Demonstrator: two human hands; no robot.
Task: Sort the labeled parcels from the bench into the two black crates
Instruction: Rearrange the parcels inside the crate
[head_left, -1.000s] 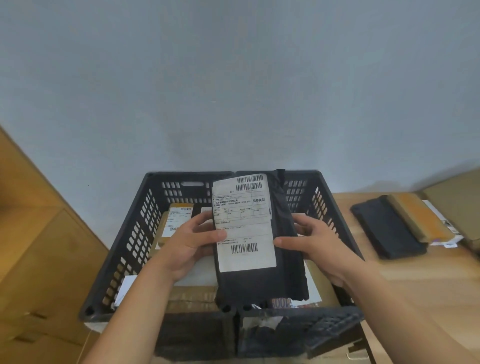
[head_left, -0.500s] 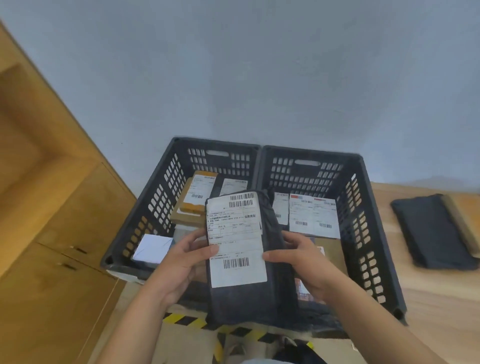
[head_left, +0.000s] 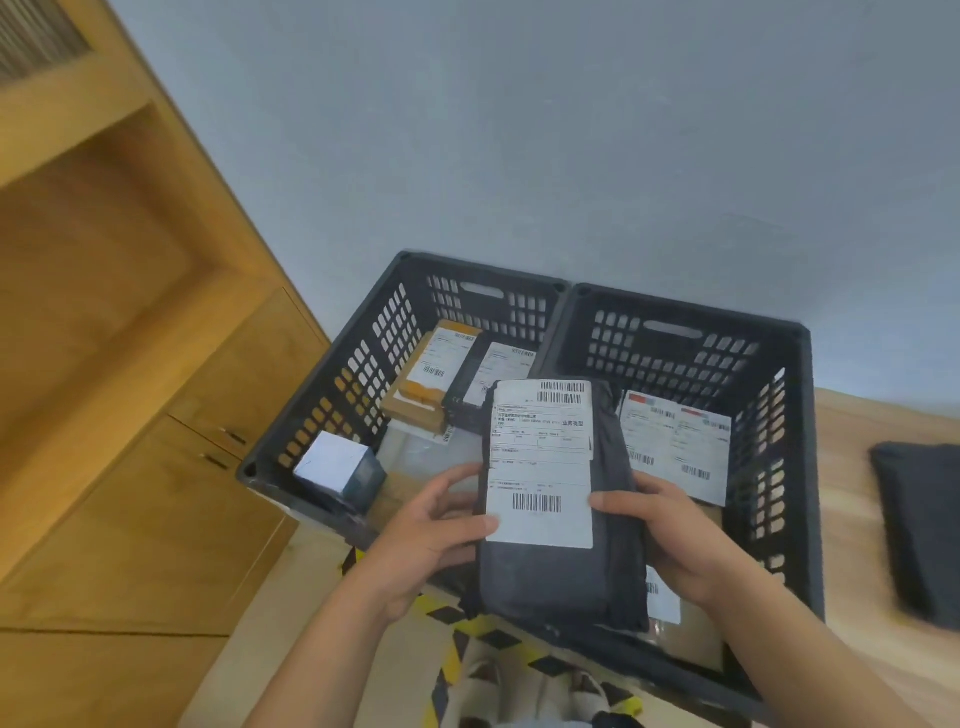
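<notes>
1. A dark grey parcel is gripped from both sides: the left hand is curled round its left edge with the thumb on the white label, and the right hand round its right edge
2. The parcel is held label-up between the hands, its long axis running away from the person; neither hand is nearer
3. It is held roughly over the wall shared by the left crate and the right crate, so a sideways shift is judged to decide the bin
4. Another dark parcel lies on the desk, well apart
</notes>
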